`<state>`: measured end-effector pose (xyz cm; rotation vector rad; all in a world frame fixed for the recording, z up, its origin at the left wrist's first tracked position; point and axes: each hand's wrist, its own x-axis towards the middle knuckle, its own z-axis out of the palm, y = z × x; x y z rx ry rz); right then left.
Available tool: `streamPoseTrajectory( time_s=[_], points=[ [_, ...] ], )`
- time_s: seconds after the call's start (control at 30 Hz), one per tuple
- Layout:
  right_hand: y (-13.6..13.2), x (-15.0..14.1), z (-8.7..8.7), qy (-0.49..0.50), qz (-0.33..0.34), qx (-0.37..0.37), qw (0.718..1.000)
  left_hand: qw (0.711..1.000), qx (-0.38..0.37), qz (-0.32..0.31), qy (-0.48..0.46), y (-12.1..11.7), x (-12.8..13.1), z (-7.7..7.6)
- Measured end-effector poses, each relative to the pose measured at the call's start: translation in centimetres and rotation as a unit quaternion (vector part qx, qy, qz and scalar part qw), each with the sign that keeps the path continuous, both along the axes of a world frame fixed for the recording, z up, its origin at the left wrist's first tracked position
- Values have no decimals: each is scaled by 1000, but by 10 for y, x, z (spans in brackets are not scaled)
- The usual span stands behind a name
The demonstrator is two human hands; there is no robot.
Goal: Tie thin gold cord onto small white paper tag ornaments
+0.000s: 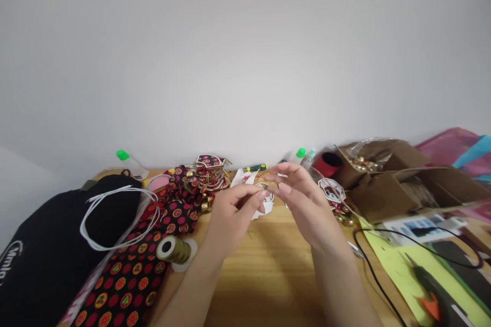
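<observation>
Both my hands are raised over the middle of a wooden table [268, 271]. My left hand [232, 214] pinches a small white ornament piece [264, 203] between thumb and fingers. My right hand [301, 196] meets it from the right, its fingertips pinched on the same piece or a thin thread on it; I cannot make out which. Behind the hands lies a heap of small patterned ornaments with gold bells [205, 176].
A black bag [57, 245] with white cord and red-dotted fabric [134, 276] lie left. A gold ribbon spool [174, 250] sits near my left wrist. Cardboard boxes [387, 184], a red cup [328, 163], a black cable [368, 260] and a glue gun [433, 291] are on the right.
</observation>
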<state>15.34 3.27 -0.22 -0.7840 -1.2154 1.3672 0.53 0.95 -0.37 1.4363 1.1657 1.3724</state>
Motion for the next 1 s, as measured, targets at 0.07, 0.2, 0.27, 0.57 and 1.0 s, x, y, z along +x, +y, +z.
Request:
streamPoseTrajectory(
  time_s=[0.07,0.2,0.27,0.57,1.0],
  points=[
    [-2,-3,2,49,54,-46,996,999,8,1,36,-2,2,-1],
    [-3,-9,2,35,91,-65,993,999,4,2,41,-2,3,-1],
    [-3,-10,1,2,93,-58,994,1000,4,-3,26,-2,3,-1],
    [-3,-15,-2,-52,5,38,998,999,30,43,15,-2,2,-1],
    [-1,-13,-2,-35,-69,30,997,999,14,44,14,-3,9,2]
  ],
)
